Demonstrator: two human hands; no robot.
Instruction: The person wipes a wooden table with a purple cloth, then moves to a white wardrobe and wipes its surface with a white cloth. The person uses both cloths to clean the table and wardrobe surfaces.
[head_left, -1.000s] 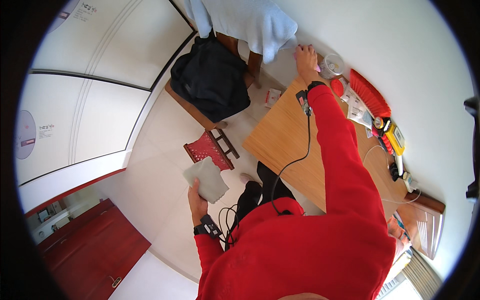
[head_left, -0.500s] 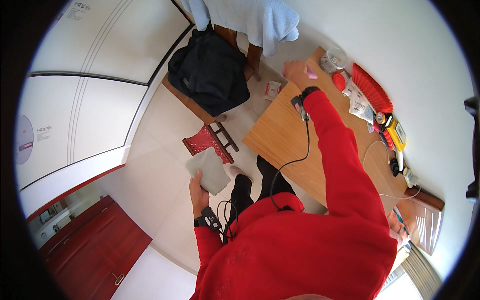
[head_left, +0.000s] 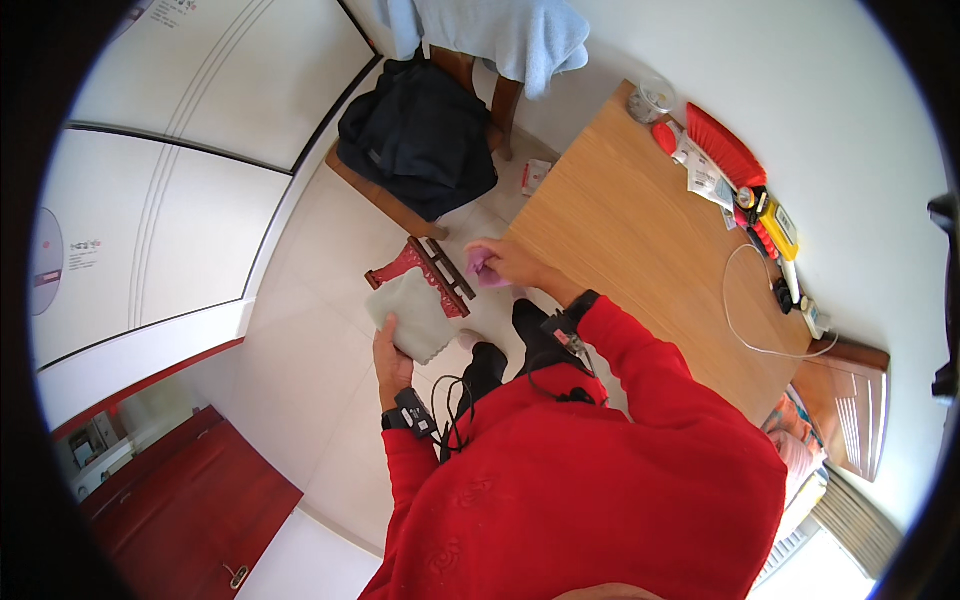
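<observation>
The head view shows you holding 2 cloths, 1 in each hand, just off the near-left edge of the desk (head_left: 620, 220). The step in hand looks like handling both cloths together in front of your body. Your left hand (head_left: 391, 360) has its thumb on top of the light grey cloth (head_left: 412, 315), gripping it near its lower-left edge; the fingers beneath are hidden, so their exact spread is hard to judge. Your right hand (head_left: 518, 262) holds the purple cloth (head_left: 487, 267), bunched at the fingertips. The 2 cloths are apart, with the grey one lying across your view of the red-seated stool (head_left: 405, 262).

The next move seems to call for a firm pinch on both and clearance from the desk edge. The grey cloth looks smooth, spread fairly flat, with a zigzag border; the purple one is smaller and crumpled.
</observation>
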